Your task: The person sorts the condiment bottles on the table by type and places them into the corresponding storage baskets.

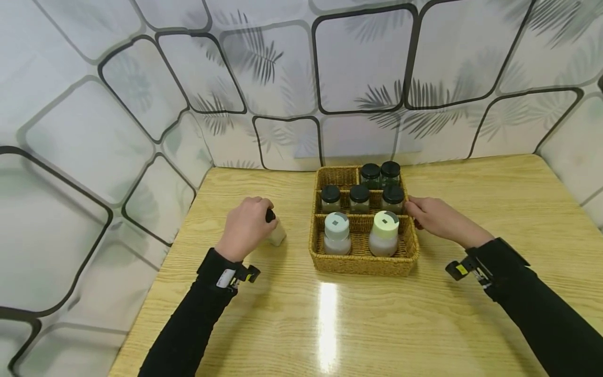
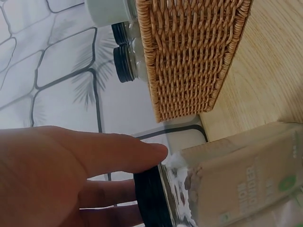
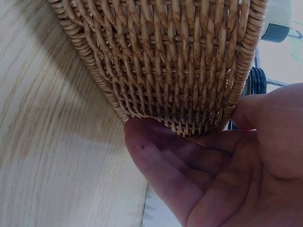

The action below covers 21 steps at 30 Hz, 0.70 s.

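My left hand [image 1: 249, 225] grips the black lid of a square clear jar [image 1: 277, 233] on the left of the table. In the left wrist view this jar [image 2: 241, 179] has beige contents and a printed label, with thumb and fingers on opposite sides of its lid. A wicker basket [image 1: 363, 264] stands to the right of it. My right hand [image 1: 435, 217] holds the basket's right side. The right wrist view shows the thumb at the basket's [image 3: 165, 61] rim and the fingers against its woven outer wall.
The basket's compartments hold several black-lidded jars [image 1: 359, 199], a white-capped bottle [image 1: 337, 235] and a yellow-capped bottle [image 1: 383, 235]. A patterned curtain [image 1: 363, 63] borders the wooden table [image 1: 292, 324] at the back and sides.
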{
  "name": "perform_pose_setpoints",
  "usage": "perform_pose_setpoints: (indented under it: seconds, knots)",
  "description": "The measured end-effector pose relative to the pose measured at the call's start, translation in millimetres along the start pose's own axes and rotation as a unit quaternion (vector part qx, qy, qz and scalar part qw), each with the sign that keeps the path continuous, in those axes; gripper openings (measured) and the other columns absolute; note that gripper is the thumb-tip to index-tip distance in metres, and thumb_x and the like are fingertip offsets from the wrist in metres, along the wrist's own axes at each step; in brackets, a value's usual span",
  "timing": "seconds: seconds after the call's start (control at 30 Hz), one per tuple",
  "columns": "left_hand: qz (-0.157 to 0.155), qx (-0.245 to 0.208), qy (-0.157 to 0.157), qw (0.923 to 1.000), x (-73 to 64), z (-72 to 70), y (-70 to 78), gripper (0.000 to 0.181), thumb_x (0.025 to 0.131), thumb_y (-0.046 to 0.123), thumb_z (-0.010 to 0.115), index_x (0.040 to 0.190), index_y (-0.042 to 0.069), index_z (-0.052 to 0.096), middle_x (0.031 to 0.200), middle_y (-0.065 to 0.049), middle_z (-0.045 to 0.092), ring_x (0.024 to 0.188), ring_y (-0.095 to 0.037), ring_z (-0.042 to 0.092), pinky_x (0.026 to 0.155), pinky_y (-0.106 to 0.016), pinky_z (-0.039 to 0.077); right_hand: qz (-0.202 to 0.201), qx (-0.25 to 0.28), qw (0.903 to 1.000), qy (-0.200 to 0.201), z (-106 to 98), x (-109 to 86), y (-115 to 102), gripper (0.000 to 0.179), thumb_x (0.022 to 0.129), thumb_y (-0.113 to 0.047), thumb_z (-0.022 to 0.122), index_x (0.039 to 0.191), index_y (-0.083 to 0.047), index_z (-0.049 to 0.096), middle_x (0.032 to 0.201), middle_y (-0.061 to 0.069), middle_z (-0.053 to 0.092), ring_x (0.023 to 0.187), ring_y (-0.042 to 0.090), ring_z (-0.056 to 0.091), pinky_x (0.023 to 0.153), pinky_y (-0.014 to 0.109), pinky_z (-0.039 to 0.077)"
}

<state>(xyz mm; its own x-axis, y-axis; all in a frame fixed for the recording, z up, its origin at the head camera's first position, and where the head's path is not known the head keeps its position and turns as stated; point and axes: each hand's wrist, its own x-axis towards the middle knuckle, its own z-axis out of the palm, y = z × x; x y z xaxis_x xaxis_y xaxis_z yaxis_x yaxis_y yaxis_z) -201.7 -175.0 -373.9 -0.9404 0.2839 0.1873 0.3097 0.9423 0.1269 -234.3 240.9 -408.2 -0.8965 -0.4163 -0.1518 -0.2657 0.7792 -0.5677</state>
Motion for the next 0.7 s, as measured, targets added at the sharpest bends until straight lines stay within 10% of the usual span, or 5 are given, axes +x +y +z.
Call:
perform_pose_setpoints:
  seconds: [0.7]
  knots:
    - [0.004,-0.035,-0.013,0.9993,1.8,1.3,6.5,0.027,0.093,0.014,0.071,0.116,-0.001,0.07,0.107,-0.016,0.069,0.089,-0.028,0.068,0.075,-0.041,0.057,0.003,-0.003,1.0,-0.004,0.7,-2.0,0.0,0.056,0.112,-0.026,0.024,0.144,0.015,0.043,0.068,0.006,0.049,0.061,0.018,0.048,0.071,0.041,0.04]
